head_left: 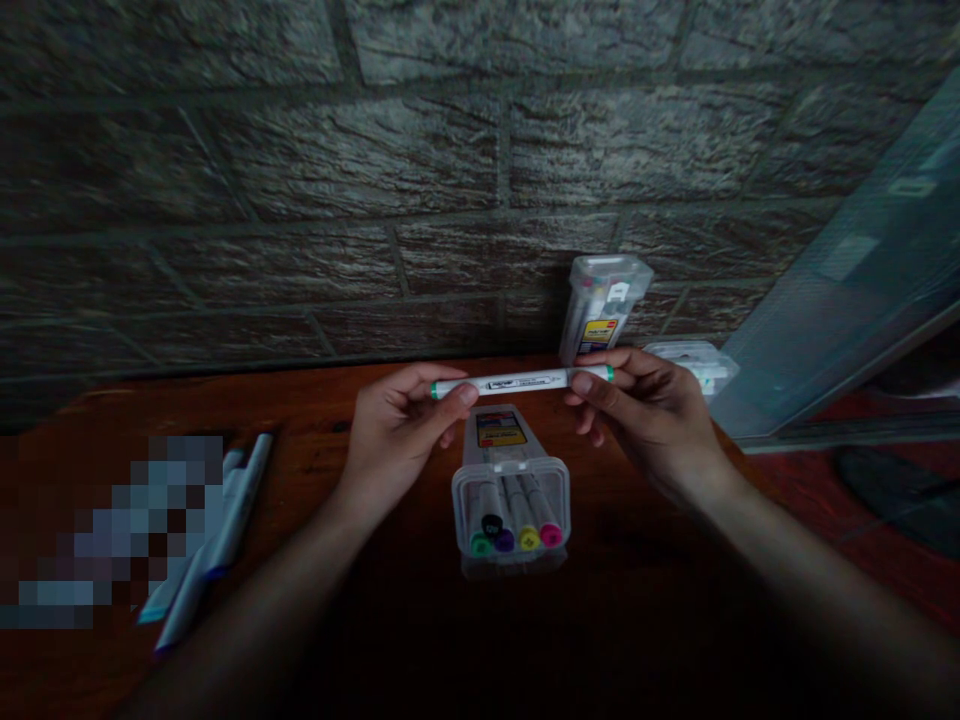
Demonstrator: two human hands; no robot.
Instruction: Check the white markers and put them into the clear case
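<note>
A white marker (pixel 523 381) with green ends is held level between both my hands, above the wooden table (pixel 315 420). My left hand (pixel 401 425) pinches its left end. My right hand (pixel 649 410) pinches its right end. Right below the marker a clear plastic marker case (pixel 512 478) lies on its side, open toward me, with several markers showing coloured caps: green, black, purple, yellow and pink.
Another clear marker case (pixel 604 303) stands upright against the stone-pattern wall (pixel 375 170). A clear lid (pixel 694 362) lies behind my right hand. Two loose markers (pixel 225 530) lie at the left beside a blurred patch. A glass panel (pixel 847 290) leans at the right.
</note>
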